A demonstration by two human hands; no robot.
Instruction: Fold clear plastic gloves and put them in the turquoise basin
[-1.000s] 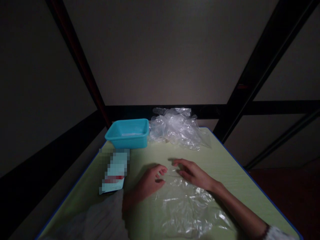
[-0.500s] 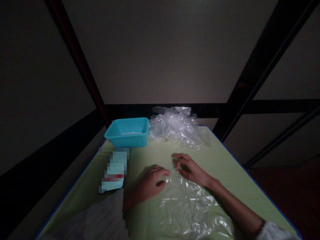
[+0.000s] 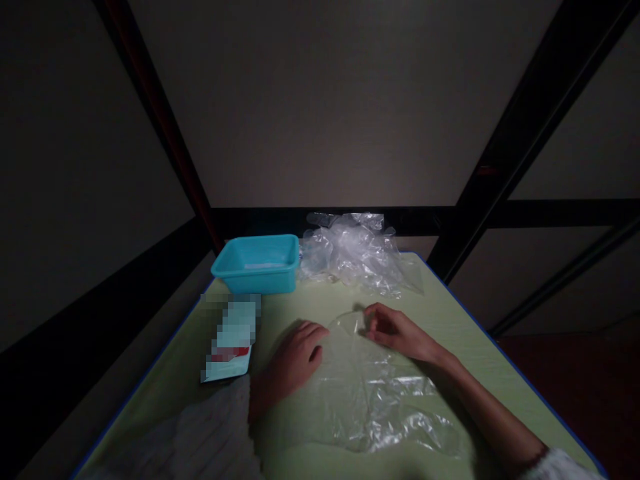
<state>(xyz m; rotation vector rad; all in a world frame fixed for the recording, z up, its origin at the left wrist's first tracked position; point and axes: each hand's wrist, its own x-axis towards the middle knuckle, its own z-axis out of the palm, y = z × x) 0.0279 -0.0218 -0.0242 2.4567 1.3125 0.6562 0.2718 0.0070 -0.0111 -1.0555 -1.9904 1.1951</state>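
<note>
A thin, clear disposable plastic glove (image 3: 345, 393) lies spread over the table in front of me, its creased lower right part shining. Its open-looking far edge stretches between my two hands. My left hand (image 3: 299, 353) is closed at the left end of that edge, with thumb and fingers pinching the film. On the other side, my right hand (image 3: 395, 331) pinches the edge between curled fingers and thumb. The exact contact at the fingertips is partly hidden.
A heap of crumpled clear plastic gloves (image 3: 353, 250) is at the table's back. Left of it stands a turquoise basin (image 3: 260, 280) with something pale inside. A pixelated pale-green packet or device (image 3: 233, 337) lies near the left edge of the light-green table (image 3: 295, 307).
My hands have moved apart, the left one leftward and the right one rightward. Between them the glove's far edge is now drawn wider and flatter.
</note>
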